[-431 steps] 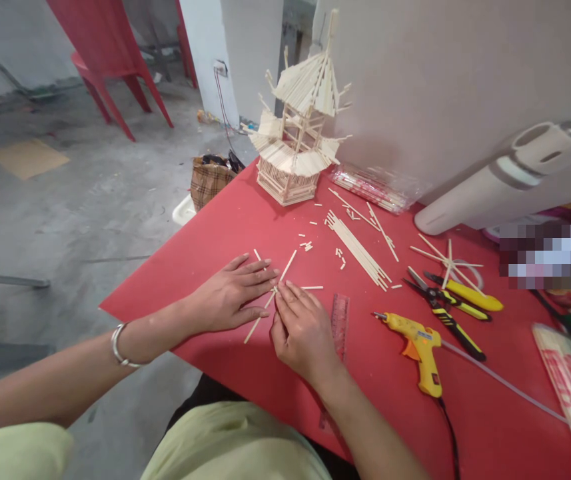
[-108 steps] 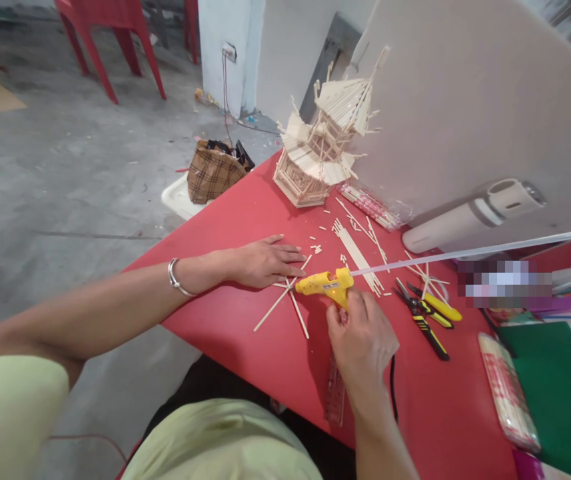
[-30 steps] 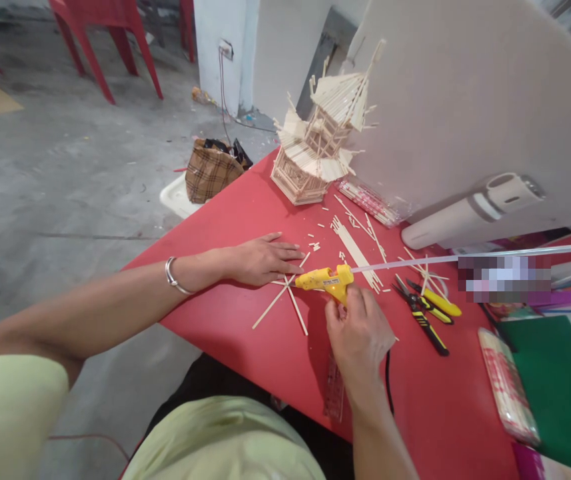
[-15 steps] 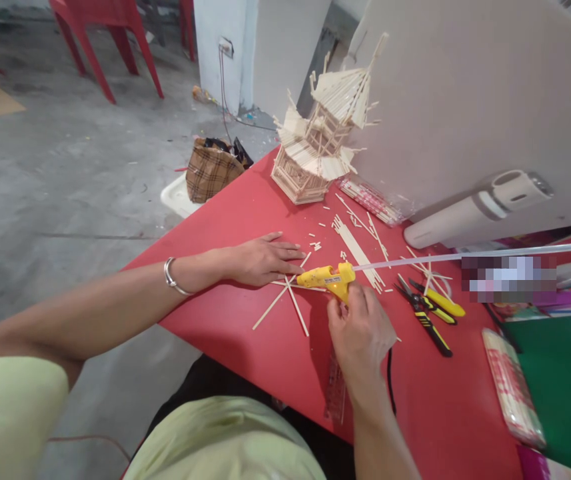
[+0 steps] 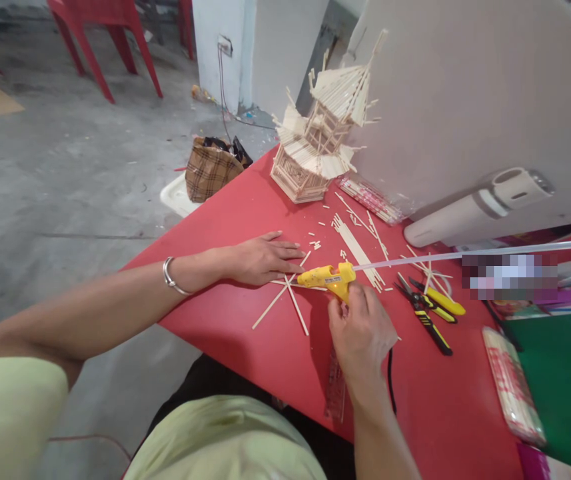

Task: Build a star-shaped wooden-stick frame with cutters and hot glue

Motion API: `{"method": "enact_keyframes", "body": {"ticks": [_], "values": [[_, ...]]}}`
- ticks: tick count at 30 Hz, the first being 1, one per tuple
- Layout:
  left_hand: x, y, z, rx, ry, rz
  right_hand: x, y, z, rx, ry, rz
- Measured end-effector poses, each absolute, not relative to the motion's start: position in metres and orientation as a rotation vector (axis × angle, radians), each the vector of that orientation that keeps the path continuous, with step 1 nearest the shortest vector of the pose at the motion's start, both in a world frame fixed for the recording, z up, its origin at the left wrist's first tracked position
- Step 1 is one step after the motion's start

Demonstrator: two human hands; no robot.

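Sticks (image 5: 285, 300), crossed in a star, lie flat on the red table (image 5: 225, 220) between both hands, the longest running toward the near-left edge. Left hand (image 5: 265, 259) lies open, palm down, at the crossing's far side, apparently touching it. Right hand (image 5: 362, 330) is closed round a yellow glue gun (image 5: 328, 277), nozzle pointing left, just beside the crossing; a clear glue stick (image 5: 465, 255) trails rightward. Farther off stand a stick pagoda (image 5: 322, 133) and cutters (image 5: 425, 315). A plaid bag (image 5: 210, 175) holds dark items; a clear packet (image 5: 512, 387) holds sticks.
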State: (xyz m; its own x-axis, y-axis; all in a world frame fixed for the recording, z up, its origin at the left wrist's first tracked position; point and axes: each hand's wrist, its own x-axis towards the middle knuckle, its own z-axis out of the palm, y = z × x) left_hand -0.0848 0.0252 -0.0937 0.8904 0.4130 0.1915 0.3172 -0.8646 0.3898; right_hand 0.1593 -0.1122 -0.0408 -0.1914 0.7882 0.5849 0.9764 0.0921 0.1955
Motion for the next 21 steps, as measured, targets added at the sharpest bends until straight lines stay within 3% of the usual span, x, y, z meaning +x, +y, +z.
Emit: {"method": "enact_keyframes", "body": {"ticks": [21], "values": [[-0.0836,0.0247,-0.0912,2.697,0.548,0.373,0.1601,-0.116,-0.0404,-1.733,-2.059,-0.806]]}}
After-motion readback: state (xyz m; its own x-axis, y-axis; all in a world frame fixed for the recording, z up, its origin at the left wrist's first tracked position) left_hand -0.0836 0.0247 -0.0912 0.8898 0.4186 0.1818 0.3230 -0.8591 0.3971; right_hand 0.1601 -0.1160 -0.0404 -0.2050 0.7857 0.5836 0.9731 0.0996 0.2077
